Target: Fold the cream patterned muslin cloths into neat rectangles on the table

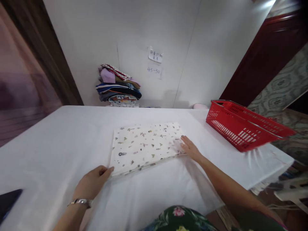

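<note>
A folded white cloth [146,144] with small printed plants and figures lies flat on the white-covered table in the head view. At its near left corner, my left hand [95,179] pinches the edge between thumb and fingers; a metal bracelet circles that wrist. My right hand [190,148] rests at the cloth's right edge with its fingers stretched out, slightly smeared by motion. Several layers show along the cloth's near edge.
A red plastic basket [240,126] stands on the table's right side. Folded fabrics [119,86] are stacked by the back wall, near paper signs [155,55]. A dark flat object [9,202] lies at the left edge. The white table [60,138] ends at the right near a stool.
</note>
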The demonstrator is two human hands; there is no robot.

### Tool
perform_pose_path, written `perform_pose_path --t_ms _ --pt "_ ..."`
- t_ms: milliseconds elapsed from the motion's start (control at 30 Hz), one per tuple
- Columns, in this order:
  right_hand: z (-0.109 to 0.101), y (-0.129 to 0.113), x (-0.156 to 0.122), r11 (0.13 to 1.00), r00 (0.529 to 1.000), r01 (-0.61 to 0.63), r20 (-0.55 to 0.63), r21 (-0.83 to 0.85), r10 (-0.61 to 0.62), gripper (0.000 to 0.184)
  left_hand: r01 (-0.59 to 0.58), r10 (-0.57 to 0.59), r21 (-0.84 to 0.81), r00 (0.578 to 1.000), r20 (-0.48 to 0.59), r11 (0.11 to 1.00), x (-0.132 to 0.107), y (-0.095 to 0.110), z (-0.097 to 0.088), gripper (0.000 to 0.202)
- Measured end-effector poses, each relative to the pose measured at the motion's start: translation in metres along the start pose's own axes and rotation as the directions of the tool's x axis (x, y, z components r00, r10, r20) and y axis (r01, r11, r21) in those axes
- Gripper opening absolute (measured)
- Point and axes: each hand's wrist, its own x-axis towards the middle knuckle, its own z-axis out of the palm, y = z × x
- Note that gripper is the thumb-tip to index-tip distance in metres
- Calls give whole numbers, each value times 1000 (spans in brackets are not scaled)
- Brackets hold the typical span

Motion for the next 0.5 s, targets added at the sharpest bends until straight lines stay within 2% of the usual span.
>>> perform_pose_path --t_ms 67,133,167,300,500 --pt "-13 17 11 977 974 -213 -80 3 213 46 11 -11 -6 999 -31 1000 -1 1 0 41" --pt "-26 35 20 917 915 -398 -77 -19 395 45 10 -12 -24 996 -93 1000 0 3 0 42" --pt "-31 42 25 894 894 -447 -56 -29 445 45 6 -11 -42 993 -120 999 1 3 0 44" --pt "-35 59 41 877 874 -479 67 -45 481 48 -16 -4 -118 986 -167 993 11 13 3 62" --pt "-21 50 55 898 886 -416 155 -145 436 51 -11 -9 -83 972 -236 997 22 32 11 69"
